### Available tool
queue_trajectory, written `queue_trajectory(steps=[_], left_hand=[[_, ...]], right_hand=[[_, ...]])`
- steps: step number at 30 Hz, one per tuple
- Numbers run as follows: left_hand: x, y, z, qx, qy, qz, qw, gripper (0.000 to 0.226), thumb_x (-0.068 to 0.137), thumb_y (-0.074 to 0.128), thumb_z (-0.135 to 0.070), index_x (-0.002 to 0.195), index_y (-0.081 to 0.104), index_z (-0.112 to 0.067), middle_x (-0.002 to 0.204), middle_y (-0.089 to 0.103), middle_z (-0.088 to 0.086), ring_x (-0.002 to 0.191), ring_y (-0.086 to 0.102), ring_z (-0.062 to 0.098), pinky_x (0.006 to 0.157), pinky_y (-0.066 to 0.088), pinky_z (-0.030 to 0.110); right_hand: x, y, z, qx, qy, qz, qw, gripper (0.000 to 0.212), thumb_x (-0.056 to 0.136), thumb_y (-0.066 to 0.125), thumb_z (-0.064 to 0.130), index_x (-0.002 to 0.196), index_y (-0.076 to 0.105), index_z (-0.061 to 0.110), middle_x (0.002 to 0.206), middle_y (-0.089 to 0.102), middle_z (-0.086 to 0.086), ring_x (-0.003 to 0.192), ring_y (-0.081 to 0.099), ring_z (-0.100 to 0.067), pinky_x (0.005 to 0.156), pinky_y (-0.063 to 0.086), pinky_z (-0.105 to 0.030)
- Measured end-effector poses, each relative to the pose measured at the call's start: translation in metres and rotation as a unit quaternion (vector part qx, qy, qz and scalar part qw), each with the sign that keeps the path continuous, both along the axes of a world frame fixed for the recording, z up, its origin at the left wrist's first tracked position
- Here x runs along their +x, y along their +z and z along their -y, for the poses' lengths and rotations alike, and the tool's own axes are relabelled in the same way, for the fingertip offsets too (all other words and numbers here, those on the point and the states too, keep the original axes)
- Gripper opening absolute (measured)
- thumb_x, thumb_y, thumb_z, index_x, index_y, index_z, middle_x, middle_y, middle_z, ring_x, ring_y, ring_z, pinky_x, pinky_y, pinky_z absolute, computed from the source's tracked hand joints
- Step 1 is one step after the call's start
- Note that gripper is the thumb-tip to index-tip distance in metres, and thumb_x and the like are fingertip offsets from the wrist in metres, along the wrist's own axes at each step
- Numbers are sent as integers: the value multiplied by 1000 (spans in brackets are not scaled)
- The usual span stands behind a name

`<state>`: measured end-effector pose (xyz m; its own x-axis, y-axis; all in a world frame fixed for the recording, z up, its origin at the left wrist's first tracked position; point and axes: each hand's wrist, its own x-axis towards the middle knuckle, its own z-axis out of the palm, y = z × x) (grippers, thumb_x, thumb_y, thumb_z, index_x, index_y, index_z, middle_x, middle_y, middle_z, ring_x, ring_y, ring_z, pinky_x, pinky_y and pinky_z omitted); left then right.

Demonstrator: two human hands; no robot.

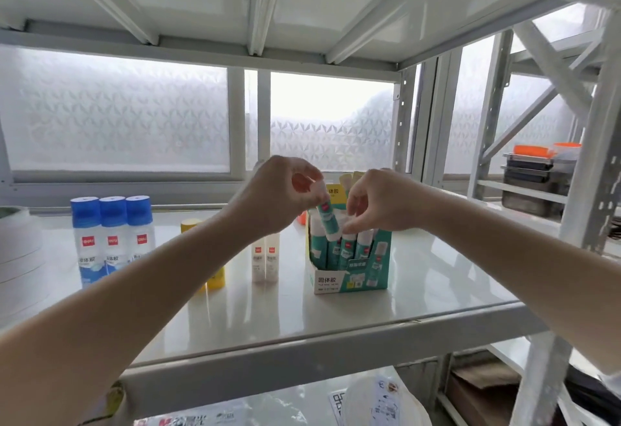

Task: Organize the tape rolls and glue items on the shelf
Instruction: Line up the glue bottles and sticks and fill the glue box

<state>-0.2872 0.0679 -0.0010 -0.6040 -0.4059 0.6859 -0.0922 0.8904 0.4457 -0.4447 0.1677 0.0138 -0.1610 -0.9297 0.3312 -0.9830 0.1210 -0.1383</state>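
Note:
A teal and white display box (349,279) of glue sticks stands on the white shelf (420,291), right of centre. My left hand (279,190) pinches the white cap of one teal glue stick (328,222), holding it tilted above the box. My right hand (376,200) hovers over the box with fingers curled beside that stick's lower end; whether it grips anything is unclear. Three blue-capped liquid glue bottles (112,241) stand at the left. Two small clear glue bottles (265,262) stand in the middle. Stacked white tape rolls (16,251) sit at the far left edge.
A yellow glue item (215,278) stands partly hidden behind my left forearm. Frosted windows close off the back. White shelf uprights (591,173) rise at the right, with dark trays (531,183) on a neighbouring rack. Packages lie on the lower shelf (376,402).

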Motion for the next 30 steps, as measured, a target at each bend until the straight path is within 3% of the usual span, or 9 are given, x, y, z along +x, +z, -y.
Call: queue_trajectory(steps=[3,9,12,14,19,22,26,30], left_hand=[[-6,-13,-2,-7,5,52,999,26,83,71,-25,105,62,-15,87,68,-6,78,65,1,67,55,14],[-17,-23,-2,-28,16,93,995,22,83,70,-25,101,65,-13,90,73,0,73,68,5,67,57,18],[-20,-25,-3,-29,20,102,994,20,82,71,-28,96,68,-14,89,73,1,73,70,9,69,60,27],[-21,-30,-3,-42,28,107,993,19,82,71,-30,93,69,-15,86,73,-1,70,70,9,69,60,30],[-19,-37,-3,-27,34,121,992,25,76,75,-35,94,67,-19,82,74,-2,66,70,7,65,60,27],[-18,-36,-2,-46,43,129,990,33,75,76,-36,100,66,-19,85,74,-4,68,69,6,65,59,25],[-16,-34,-3,-73,54,144,986,38,74,75,-39,106,65,-20,87,74,-4,70,69,6,70,58,27],[-16,-35,-7,-103,67,145,982,40,75,74,-43,109,66,-22,85,70,-8,68,65,7,66,55,24]], right_hand=[[4,-9,3,-16,-11,0,1000,21,74,79,29,82,74,10,78,69,3,72,62,-9,69,54,-27],[5,-13,5,-44,-32,39,998,11,72,78,25,74,75,13,74,67,7,74,61,-8,69,56,-31],[5,-10,4,-36,-15,64,997,15,70,80,27,76,77,13,88,69,11,85,62,-8,73,56,-31],[7,-9,3,-29,-6,69,997,22,70,80,32,78,77,12,83,72,5,81,66,-13,72,57,-32],[8,-9,1,-20,12,62,998,24,70,82,31,82,76,11,80,70,3,79,64,-10,76,57,-34],[7,2,-5,17,9,56,998,33,70,82,28,96,73,10,82,67,8,80,64,-9,76,56,-28],[3,13,-14,77,-18,15,997,36,69,83,26,101,71,15,85,65,9,87,62,-12,83,53,-32],[0,9,-13,101,-26,-15,994,31,72,80,17,101,70,18,94,67,7,88,60,-11,74,50,-23]])
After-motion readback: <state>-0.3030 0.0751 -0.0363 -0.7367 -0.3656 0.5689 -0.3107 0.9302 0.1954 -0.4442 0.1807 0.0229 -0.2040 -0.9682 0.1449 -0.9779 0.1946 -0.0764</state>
